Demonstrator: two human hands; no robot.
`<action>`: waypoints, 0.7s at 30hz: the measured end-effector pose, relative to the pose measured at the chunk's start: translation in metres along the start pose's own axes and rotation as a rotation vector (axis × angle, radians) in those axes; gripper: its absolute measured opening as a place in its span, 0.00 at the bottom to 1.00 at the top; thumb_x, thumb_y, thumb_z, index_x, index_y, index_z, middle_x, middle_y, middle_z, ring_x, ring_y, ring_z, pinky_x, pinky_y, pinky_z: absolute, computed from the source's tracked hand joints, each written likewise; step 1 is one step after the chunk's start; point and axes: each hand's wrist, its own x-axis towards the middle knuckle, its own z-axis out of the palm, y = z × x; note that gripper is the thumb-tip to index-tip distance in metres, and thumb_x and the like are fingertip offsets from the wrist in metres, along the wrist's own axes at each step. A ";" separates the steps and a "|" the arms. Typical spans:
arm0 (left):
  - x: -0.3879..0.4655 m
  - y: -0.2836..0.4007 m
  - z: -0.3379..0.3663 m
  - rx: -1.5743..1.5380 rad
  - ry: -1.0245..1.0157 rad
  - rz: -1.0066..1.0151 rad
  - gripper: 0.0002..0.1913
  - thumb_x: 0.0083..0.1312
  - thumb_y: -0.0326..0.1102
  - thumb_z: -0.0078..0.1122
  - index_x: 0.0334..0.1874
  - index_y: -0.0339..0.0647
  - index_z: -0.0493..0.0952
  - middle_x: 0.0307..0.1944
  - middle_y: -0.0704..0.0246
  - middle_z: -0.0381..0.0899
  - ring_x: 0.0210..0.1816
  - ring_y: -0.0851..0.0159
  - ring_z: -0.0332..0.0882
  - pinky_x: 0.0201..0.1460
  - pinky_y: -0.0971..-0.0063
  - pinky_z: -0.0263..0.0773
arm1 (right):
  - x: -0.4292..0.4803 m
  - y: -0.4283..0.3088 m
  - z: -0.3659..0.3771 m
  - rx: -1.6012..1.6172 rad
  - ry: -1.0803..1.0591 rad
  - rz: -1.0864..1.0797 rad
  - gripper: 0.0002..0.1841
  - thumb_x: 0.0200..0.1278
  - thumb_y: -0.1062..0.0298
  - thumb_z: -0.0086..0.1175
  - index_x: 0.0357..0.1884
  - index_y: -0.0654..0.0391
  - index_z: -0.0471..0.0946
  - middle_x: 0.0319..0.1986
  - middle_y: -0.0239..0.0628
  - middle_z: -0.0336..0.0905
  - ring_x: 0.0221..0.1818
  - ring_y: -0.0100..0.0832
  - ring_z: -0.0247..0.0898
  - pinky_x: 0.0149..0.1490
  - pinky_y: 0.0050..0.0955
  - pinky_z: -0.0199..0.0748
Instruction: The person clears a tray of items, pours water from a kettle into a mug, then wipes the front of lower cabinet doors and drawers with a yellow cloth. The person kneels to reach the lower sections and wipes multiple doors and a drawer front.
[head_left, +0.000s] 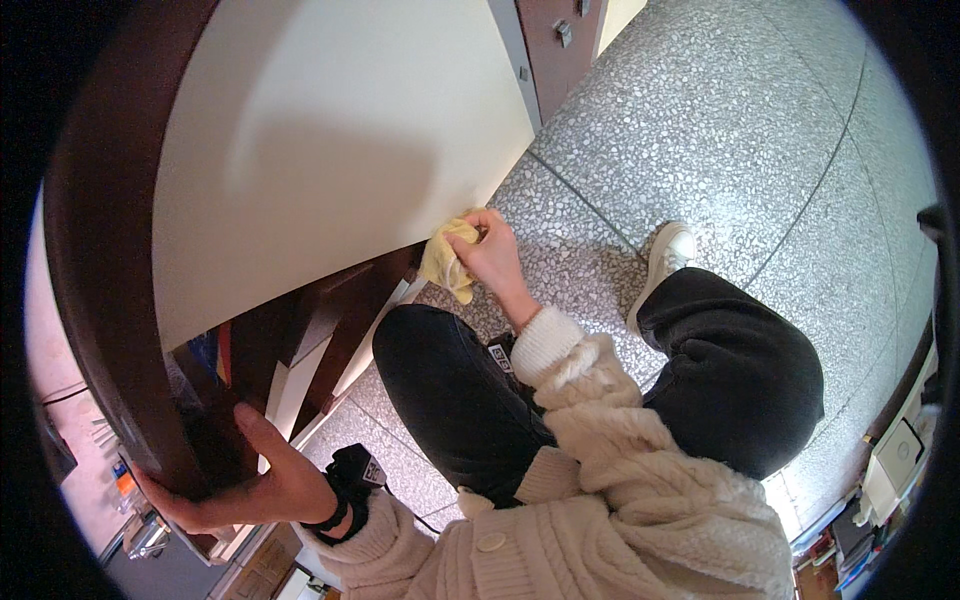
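A crumpled yellow cloth (445, 264) is pinched between the thumb and fingers of my right hand (491, 255). It sits at the low edge of a large white panel (322, 172), close to the terrazzo floor. My left hand (255, 484) grips the corner of a dark brown wooden edge (105, 300) that curves along the panel's left side, thumb on the near side. Its far fingers are partly hidden. Under the panel's edge, a shadowed dark wood recess (300, 322) shows something blue and red inside. A black strap with a small device (356, 469) circles my left wrist.
My bent knees in black trousers (457, 382) flank my right forearm. A white shoe (670, 251) rests on the terrazzo floor (675, 112). A brown door with a metal latch (564, 33) stands beyond the panel. Assorted items lie on a surface (142, 532) at lower left; more clutter (862, 540) is at lower right.
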 end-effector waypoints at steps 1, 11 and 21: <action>0.001 0.001 0.000 0.008 0.000 0.001 0.41 0.51 0.39 0.69 0.65 0.37 0.56 0.60 0.55 0.57 0.57 0.54 0.60 0.56 0.65 0.66 | 0.003 0.008 -0.001 0.044 -0.049 0.089 0.14 0.42 0.66 0.65 0.30 0.62 0.76 0.27 0.41 0.76 0.29 0.36 0.75 0.36 0.29 0.72; 0.001 0.002 0.000 0.134 0.059 0.019 0.39 0.51 0.48 0.68 0.62 0.38 0.62 0.57 0.62 0.64 0.58 0.54 0.58 0.58 0.64 0.54 | -0.006 0.032 -0.019 1.235 0.019 0.562 0.15 0.60 0.65 0.45 0.45 0.62 0.74 0.38 0.40 0.78 0.40 0.35 0.76 0.46 0.34 0.75; 0.005 0.005 -0.001 0.256 0.023 0.070 0.38 0.53 0.44 0.67 0.62 0.32 0.60 0.59 0.58 0.62 0.57 0.53 0.62 0.59 0.61 0.62 | 0.004 0.024 0.030 0.992 0.151 0.350 0.25 0.70 0.58 0.39 0.66 0.54 0.55 0.63 0.35 0.53 0.60 0.30 0.57 0.61 0.30 0.59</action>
